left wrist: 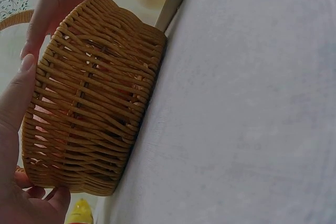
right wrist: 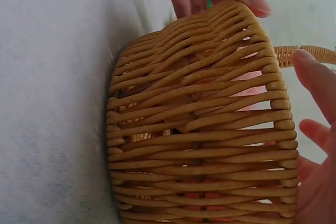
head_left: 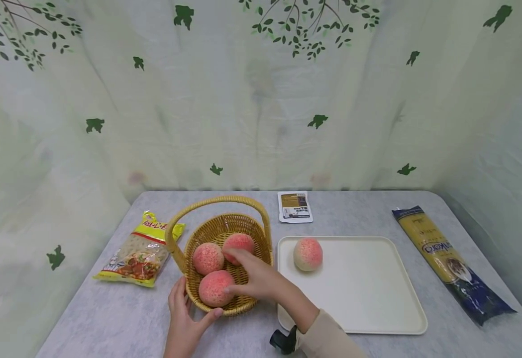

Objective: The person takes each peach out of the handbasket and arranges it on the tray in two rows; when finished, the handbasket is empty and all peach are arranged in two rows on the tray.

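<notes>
Yellow trim edges the food packet [head_left: 137, 251] at the far left, where its right side is partly covered by the handle [head_left: 220, 199]. By the left hand [head_left: 185, 318], the wicker basket [head_left: 218, 227] is gripped at its near left side, thumb on the rim, fingers curled against the wall. Inside it lie a left peach [head_left: 208, 257], a near peach [head_left: 215, 289] and a back peach [head_left: 240, 242], the last two partly covered by the right hand [head_left: 258, 276], spread with thumb and fingers apart; whether either is pressed cannot be told. A black object [head_left: 284, 341] beside the sleeve [head_left: 330, 338] is hard to make out. Print on the white sachet [head_left: 295, 207] is too small to be read. The tray [head_left: 368, 293], crossed at its left edge by the forearm [head_left: 294, 301], bears another peach [head_left: 308, 254]. At far right, a gold-and-blue pack [head_left: 453, 263] is laid slantwise. In both wrist views, the basket's peaches are mostly hidden by weave.
</notes>
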`<state>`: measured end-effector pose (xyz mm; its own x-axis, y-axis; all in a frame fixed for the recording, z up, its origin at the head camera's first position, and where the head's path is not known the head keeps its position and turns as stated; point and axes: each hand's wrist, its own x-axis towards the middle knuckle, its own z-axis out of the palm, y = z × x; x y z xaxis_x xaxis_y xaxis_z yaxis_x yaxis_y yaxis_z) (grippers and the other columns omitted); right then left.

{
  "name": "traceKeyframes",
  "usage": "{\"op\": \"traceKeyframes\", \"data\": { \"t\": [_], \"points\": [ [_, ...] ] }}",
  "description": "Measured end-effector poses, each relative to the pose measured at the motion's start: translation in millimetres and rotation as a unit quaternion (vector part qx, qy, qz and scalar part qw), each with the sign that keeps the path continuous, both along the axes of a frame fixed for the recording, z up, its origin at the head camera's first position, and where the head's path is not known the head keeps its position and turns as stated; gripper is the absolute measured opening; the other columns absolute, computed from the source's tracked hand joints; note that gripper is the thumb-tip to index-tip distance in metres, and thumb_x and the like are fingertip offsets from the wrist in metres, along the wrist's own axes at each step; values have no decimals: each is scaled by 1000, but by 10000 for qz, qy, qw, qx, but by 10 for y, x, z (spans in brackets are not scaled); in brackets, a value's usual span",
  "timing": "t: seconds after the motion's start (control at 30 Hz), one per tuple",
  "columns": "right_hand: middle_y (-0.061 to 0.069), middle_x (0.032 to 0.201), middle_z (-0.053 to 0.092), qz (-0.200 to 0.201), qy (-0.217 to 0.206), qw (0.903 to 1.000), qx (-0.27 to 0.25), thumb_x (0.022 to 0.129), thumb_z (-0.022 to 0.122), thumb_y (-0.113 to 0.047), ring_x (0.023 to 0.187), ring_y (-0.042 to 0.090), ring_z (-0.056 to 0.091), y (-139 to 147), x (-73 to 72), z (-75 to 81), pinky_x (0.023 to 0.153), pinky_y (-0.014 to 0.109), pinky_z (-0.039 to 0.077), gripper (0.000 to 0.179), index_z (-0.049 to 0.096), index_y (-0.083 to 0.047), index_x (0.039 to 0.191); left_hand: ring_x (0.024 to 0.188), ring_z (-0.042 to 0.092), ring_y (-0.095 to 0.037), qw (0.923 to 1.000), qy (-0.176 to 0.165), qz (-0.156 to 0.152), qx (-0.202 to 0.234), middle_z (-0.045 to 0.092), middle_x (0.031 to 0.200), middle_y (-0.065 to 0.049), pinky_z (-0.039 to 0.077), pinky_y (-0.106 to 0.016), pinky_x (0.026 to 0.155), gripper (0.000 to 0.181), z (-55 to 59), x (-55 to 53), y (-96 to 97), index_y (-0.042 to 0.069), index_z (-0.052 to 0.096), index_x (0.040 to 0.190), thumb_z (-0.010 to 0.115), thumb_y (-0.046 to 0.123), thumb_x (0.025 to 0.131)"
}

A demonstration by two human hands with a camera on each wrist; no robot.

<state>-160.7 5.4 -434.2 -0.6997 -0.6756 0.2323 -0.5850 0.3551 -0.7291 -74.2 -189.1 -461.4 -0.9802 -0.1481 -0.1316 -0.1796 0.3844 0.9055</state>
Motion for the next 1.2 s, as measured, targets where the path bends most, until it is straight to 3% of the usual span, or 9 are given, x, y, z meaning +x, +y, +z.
{"op": "traceKeyframes", "data": {
  "t": [0.2, 0.4, 0.67, 0.77, 0.97, 1.1, 1.2],
  "points": [
    [-4, 135, 39, 391, -230, 9982, 399, 80, 66, -42, 121, 11, 36, -83, -57, 13, 99, 29, 37, 71, 34, -19, 139, 130, 8, -40, 10000, -4, 22, 29, -10, 142, -21, 21, -51, 105, 113, -2, -6, 0, 6, -11, 142, 73, 38, 73],
    [-5, 126, 48, 710, -287, 9951, 631, 80, 68, -36, 115, 6, 41, -160, -99, 7, 97, 22, 37, 60, 45, -15, 131, 130, 9, -40, 9999, 75, 50, 69, -10, 142, -20, 21, -50, 105, 112, -16, -7, 3, 6, -9, 143, 74, 36, 73],
    [-9, 124, 50, 817, -266, 9928, 836, 79, 70, -32, 108, 3, 46, -208, -110, -35, 91, 19, 40, 55, 49, -18, 128, 129, 11, -39, 9996, 284, 47, 50, -7, 141, -21, 22, -51, 104, 111, -54, 1, -4, 4, -7, 143, 75, 34, 73],
    [-9, 122, 51, 699, -250, 9952, 633, 77, 72, -29, 108, 3, 46, -189, -97, -29, 91, 20, 40, 54, 51, -18, 126, 129, 11, -39, 9995, 307, 19, 59, -7, 141, -21, 21, -51, 105, 111, -55, 3, -7, 4, -7, 143, 75, 33, 73],
    [-8, 124, 48, 273, -243, 9990, -271, 75, 72, -31, 113, 5, 42, -50, -11, 57, 94, 26, 40, 56, 51, -21, 126, 129, 11, -38, 9995, 304, 12, 9, -7, 141, -21, 21, -52, 104, 110, -41, 7, -3, 4, -7, 143, 74, 31, 74],
    [-5, 123, 46, -5, -211, 9939, -1079, 73, 73, -31, 111, 11, 44, 152, 77, 151, 91, 30, 44, 57, 50, -24, 125, 130, 10, -37, 9995, 316, 43, -17, -6, 141, -21, 20, -51, 105, 110, -38, 8, 6, 4, -7, 143, 75, 28, 74],
    [-1, 121, 45, -158, -151, 9839, -1774, 72, 74, -23, 110, 16, 44, 365, 127, 202, 92, 34, 44, 57, 50, -21, 125, 130, 9, -37, 9995, 312, 63, 3, -6, 141, -21, 20, -50, 106, 110, -38, 5, 9, 3, -7, 143, 75, 27, 74]
  ]
}}
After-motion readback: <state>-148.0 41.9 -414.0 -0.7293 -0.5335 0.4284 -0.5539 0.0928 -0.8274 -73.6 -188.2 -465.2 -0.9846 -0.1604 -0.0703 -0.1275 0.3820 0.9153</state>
